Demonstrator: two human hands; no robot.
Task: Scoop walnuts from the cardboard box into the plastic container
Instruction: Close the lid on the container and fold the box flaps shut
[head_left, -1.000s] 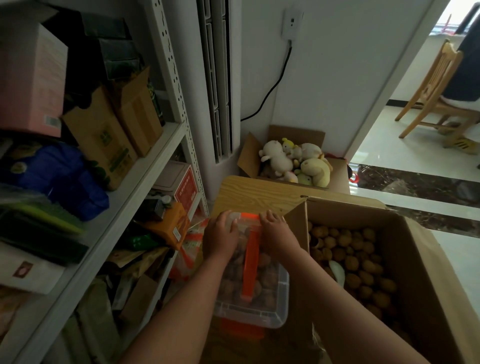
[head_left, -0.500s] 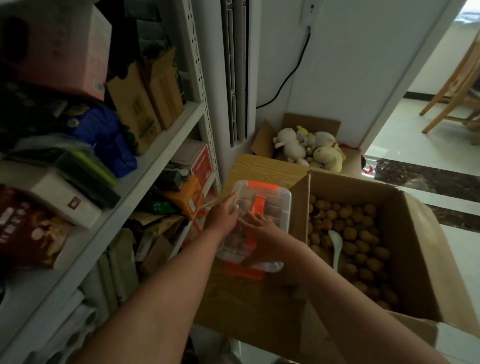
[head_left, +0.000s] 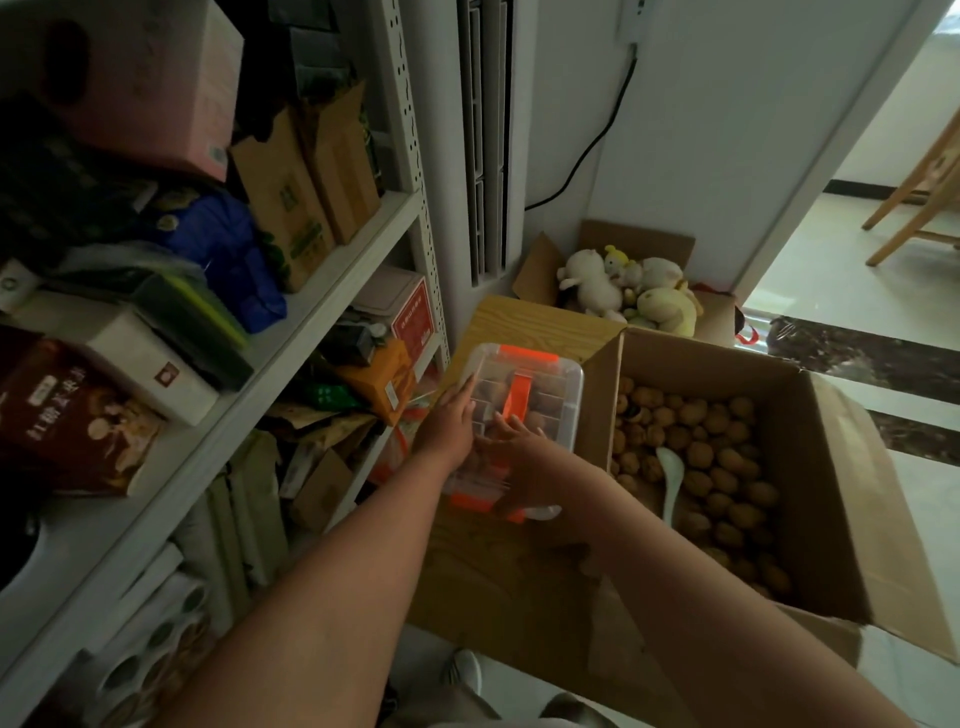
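A clear plastic container (head_left: 550, 387) with an orange handle and orange latches sits lidded on a wooden table (head_left: 524, 322), walnuts visible inside it. My left hand (head_left: 451, 423) rests on the lid's left side with fingers stretched out. My right hand (head_left: 519, 462) lies flat on the lid's near end, thumb down by the near orange latch. To the right stands the open cardboard box (head_left: 826, 457) holding many walnuts (head_left: 722, 467). A white spoon (head_left: 670, 478) lies among the nuts, untouched.
A metal shelf unit (head_left: 322, 291) packed with boxes and bags fills the left. A smaller cardboard box of plush toys (head_left: 628, 291) sits behind the table by the wall. A doorway with a wooden chair (head_left: 924, 197) opens at the right. My shoes (head_left: 467, 670) show below.
The view has pulled back and up since a second ago. My hands slid from the container's far end to its near end; between half a second ago and now they barely moved.
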